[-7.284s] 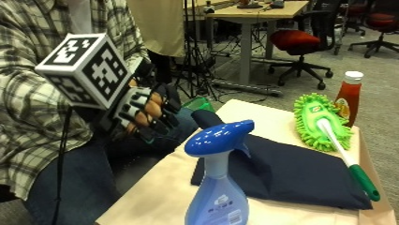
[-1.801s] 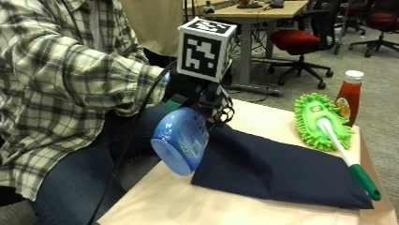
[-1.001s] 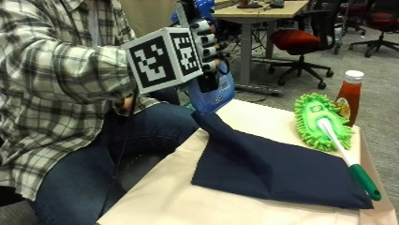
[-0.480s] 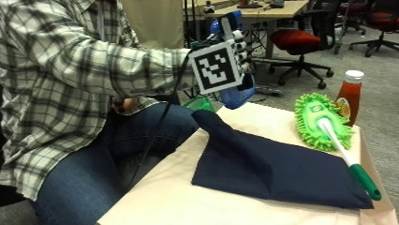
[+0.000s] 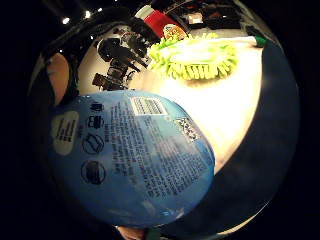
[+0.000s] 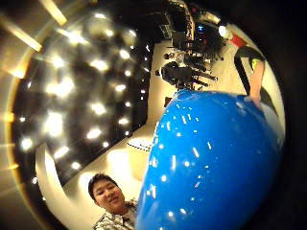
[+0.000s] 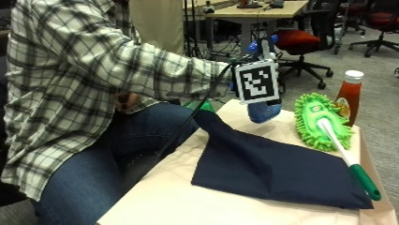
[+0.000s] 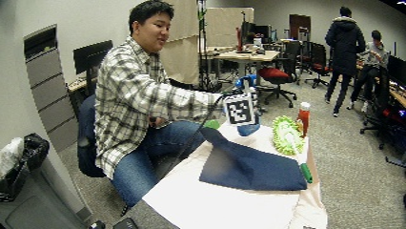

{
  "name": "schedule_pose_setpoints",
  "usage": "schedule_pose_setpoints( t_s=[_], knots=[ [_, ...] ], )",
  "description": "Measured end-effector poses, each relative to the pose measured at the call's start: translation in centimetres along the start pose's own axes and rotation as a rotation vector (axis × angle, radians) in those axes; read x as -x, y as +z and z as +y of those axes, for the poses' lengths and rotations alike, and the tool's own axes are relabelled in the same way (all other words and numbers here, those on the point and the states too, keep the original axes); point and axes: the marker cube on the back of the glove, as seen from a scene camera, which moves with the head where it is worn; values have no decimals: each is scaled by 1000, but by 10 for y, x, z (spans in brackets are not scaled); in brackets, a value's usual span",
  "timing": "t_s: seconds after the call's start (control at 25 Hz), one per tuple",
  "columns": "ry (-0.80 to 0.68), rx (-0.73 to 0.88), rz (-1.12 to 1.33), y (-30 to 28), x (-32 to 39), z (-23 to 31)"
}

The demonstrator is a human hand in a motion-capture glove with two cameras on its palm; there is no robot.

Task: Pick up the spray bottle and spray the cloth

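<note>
Blue spray bottle (image 7: 264,110), gripped by the hand (image 7: 269,47), now hangs lower over the cloth (image 7: 274,171).

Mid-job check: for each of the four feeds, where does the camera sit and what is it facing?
Little finger side palm view: on the palm, facing the spray bottle label, beyond it the green duster and cloth; a bare fingertip at the edge.
Thumb side palm view: on the palm, facing the bottle's blue body and ceiling lights.
Outside view: beside the table, showing the plaid sleeve and raised bottle.
Wide outside view: farther back, whole person seated.
Both outside views share cloth, duster and ketchup bottle.
</note>
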Motion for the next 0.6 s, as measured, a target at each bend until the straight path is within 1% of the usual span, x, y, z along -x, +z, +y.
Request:
schedule_pose_setpoints(
  t_s=[0.2, 0.6],
  knots=[
    [39, 1, -56, 13, -12, -12],
    [86, 33, -59, 16, -33, -14]
  ],
)
